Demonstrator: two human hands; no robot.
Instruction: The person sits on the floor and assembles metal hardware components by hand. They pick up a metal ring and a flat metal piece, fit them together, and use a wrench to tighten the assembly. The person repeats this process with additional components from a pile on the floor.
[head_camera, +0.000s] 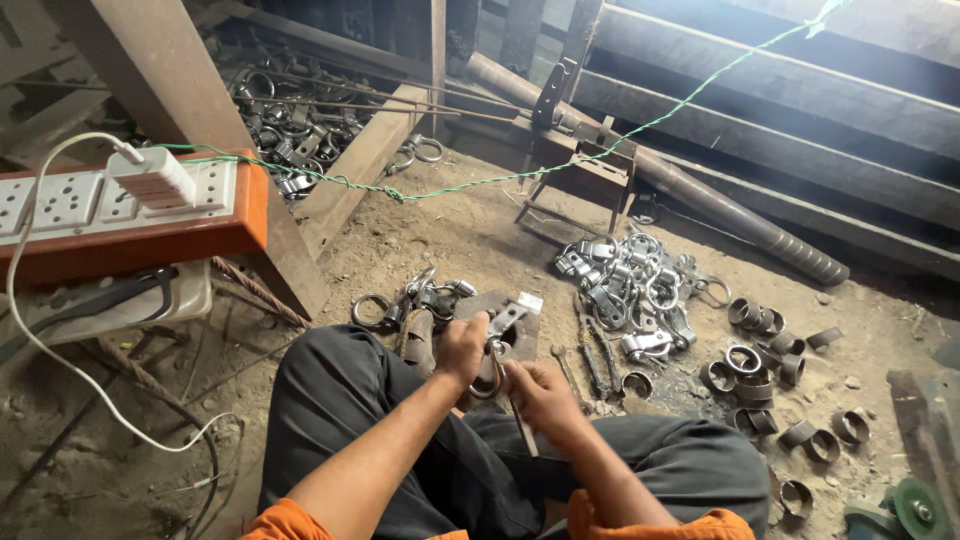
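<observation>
Sitting on the dirt floor (450, 235), the person works over a flat metal plate (505, 315) just past the knees. Left hand (462, 347) is closed around a metal ring (487, 378) resting against the plate. Right hand (540, 392) touches the same ring while gripping a thin rod (522, 428). Pliers (597, 355) lie just right of the plate, near a clamp pile (630, 285) and loose rings (765, 365). A power strip (110, 195) sits far left.
</observation>
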